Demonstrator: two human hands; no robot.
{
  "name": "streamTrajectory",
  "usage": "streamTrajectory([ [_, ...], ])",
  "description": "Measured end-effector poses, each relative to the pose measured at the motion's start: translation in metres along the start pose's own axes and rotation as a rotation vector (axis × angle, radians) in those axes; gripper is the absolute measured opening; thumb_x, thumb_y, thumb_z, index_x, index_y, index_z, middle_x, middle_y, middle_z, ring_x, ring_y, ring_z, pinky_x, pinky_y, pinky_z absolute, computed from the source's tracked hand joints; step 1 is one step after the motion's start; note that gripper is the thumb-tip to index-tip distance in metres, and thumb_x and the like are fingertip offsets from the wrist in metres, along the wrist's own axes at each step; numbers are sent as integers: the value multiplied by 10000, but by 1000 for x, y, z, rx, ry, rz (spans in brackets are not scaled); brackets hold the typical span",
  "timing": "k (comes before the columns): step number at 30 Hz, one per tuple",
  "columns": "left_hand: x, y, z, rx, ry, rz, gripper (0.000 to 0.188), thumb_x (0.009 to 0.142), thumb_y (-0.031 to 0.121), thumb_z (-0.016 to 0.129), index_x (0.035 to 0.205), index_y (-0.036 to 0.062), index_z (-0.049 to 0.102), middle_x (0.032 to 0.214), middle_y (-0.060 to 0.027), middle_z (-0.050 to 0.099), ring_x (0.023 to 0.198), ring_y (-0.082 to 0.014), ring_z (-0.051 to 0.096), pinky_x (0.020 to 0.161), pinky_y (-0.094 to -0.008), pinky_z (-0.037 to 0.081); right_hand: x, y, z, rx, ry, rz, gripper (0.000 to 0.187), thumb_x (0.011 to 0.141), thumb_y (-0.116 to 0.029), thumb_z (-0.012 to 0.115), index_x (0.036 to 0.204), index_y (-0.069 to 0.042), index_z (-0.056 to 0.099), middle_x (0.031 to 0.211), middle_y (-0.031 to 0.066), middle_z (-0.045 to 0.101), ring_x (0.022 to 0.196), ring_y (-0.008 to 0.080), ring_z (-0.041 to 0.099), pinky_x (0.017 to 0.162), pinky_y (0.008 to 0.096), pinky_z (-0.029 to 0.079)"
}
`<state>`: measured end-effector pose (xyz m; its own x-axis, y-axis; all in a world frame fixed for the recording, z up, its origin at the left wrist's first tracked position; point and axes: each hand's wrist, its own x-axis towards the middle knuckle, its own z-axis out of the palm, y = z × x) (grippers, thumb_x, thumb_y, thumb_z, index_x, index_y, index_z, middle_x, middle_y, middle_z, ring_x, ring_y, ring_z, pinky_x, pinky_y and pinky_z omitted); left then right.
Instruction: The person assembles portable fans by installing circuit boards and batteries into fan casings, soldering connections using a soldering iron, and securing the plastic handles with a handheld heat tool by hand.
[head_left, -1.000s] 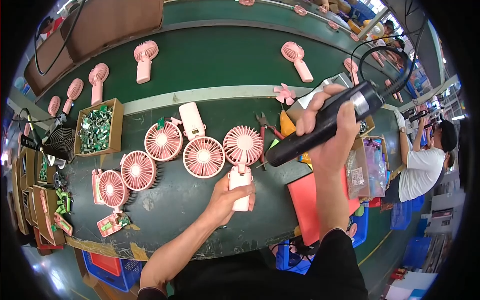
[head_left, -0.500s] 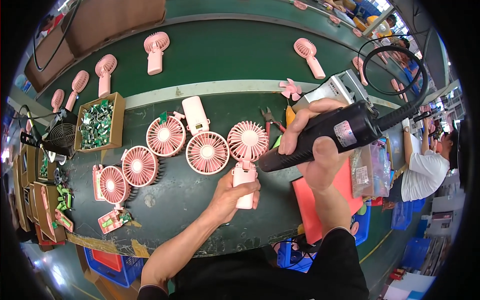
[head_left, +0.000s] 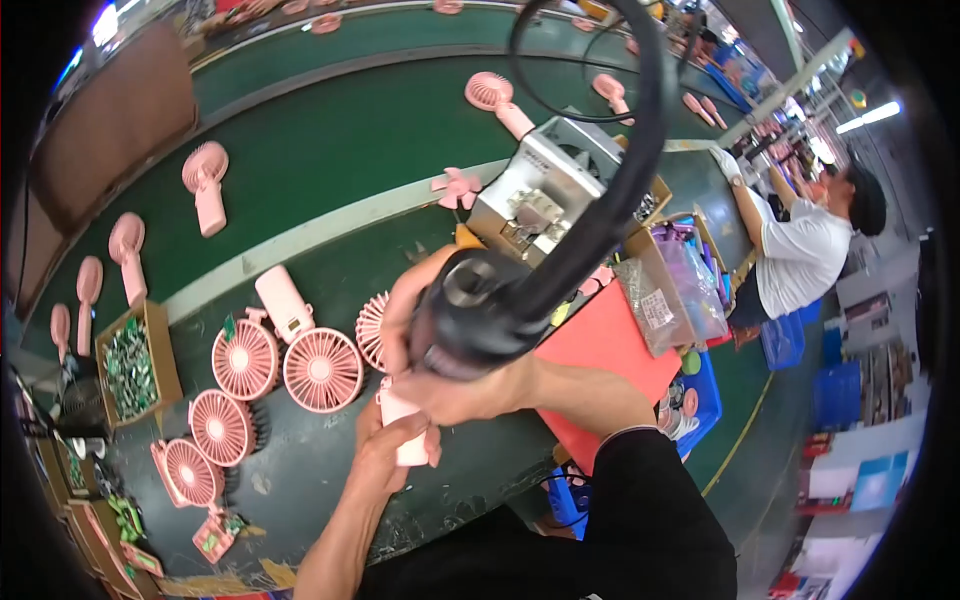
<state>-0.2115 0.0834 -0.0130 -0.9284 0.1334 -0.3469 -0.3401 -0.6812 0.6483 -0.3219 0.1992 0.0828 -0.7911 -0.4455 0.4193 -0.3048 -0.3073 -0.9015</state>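
Observation:
My left hand [head_left: 372, 448] grips the handle of a pink handheld fan [head_left: 411, 455] over the green workbench [head_left: 300, 480]. The fan's round grille head lies on the bench, partly hidden by my right hand [head_left: 480, 392]. That hand is closed around a black corded electric screwdriver [head_left: 455, 315], held above the fan's neck. Its tip is hidden and the tool is smeared by motion. Left of my hands, a pink fan with its handle folded out [head_left: 322, 370] and several opened fan heads [head_left: 245, 360] lie in a row.
A green conveyor [head_left: 330, 150] carrying pink fans runs behind the bench. A box of circuit boards [head_left: 165, 370] stands left. To the right are a metal device [head_left: 550, 190], a red sheet [head_left: 625, 350] and a bin of bagged parts [head_left: 680, 290]. A co-worker [head_left: 800, 245] stands far right.
The view has turned to the right, so the bench things sit further left. The screwdriver has swung from slanting sideways to more upright above the fan, still in my right hand.

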Motion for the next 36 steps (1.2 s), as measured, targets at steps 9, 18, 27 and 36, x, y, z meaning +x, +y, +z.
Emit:
streamTrajectory([
  [9,0,-10,-1,33,-29,84,246,886,116,596,1080,-25,539,860,-123,598,596,-193,583,445,-315,469,1,-39,-2,-222,-22,-161,507,660,-209,879,1021,-4,589,804,46,651,639,91,575,585,228,457],
  [18,-21,-2,11,333,65,323,565,917,192,547,1420,12,365,1079,-97,582,786,-132,550,669,-234,449,-21,-36,-83,-713,-21,327,316,858,-226,660,1069,-5,584,696,21,605,564,81,548,524,241,440],
  [27,-37,-4,20,853,388,849,707,727,1,737,1353,-23,409,1252,-169,497,1138,-279,539,973,-359,439,-86,-1,-13,-559,-68,260,426,807,-100,731,1178,29,566,1036,143,672,902,208,653,778,325,528],
  [36,-84,7,9,1367,333,1037,615,722,24,752,1280,-27,498,1183,-216,550,1093,-383,531,933,-436,457,-85,39,13,88,108,329,203,961,-123,540,1088,35,528,952,118,656,709,143,646,615,266,546],
])
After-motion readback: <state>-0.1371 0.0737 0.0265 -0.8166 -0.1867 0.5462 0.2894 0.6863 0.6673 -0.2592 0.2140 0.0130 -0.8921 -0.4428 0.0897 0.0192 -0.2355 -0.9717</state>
